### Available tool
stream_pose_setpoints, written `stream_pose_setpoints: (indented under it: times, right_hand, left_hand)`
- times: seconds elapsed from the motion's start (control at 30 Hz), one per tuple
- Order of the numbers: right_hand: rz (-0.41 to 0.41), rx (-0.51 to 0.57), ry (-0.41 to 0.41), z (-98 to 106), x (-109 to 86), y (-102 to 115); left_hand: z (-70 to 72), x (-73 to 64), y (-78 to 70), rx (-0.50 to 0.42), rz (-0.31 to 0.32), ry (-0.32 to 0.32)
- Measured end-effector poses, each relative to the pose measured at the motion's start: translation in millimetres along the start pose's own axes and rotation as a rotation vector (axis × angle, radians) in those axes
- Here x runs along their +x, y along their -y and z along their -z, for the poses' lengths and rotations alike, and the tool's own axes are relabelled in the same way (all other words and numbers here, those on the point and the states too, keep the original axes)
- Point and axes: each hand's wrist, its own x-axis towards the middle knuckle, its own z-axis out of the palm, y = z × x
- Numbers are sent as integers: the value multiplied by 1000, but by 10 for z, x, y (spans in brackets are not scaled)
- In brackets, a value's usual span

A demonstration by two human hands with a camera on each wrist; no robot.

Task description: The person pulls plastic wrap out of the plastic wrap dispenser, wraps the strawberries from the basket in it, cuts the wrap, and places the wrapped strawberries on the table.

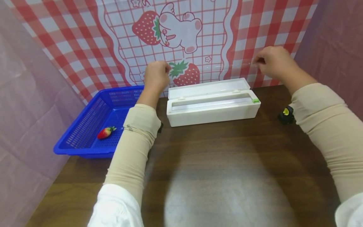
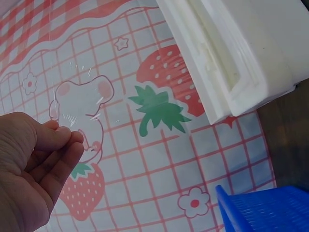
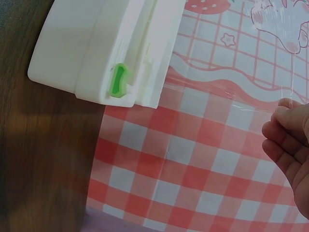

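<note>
Both hands, left (image 1: 157, 75) and right (image 1: 273, 61), pinch glossy clear film (image 2: 99, 101)
Long, smooth-walled white box (image 1: 214, 116) sits on wood-grained bench (image 1: 215, 164).

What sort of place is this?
It looks like a small work corner set up on purpose, perhaps for filming: a dark brown wood-grain table, a red-and-white checked, strawberry-printed sheet behind it, and plain pinkish cloth drapes at both sides.
</note>
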Motion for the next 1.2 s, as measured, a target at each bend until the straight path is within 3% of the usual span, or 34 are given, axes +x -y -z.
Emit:
stream_pose_setpoints:
  times: [0.23, 0.43, 1.0, 1.2]
  right_hand:
    - [12, -17, 6, 48, 2, 17]
    - [38, -49, -12, 97, 7, 21]
    - [101, -111, -81, 220, 19, 46]
    - [103, -127, -97, 255, 26, 56]
  left_hand:
    - [46, 12, -25, 21, -21, -26]
    - [94, 30, -71, 11, 4, -11]
    - [227, 82, -123, 7, 19, -45]
    - [248, 91, -137, 4, 26, -83]
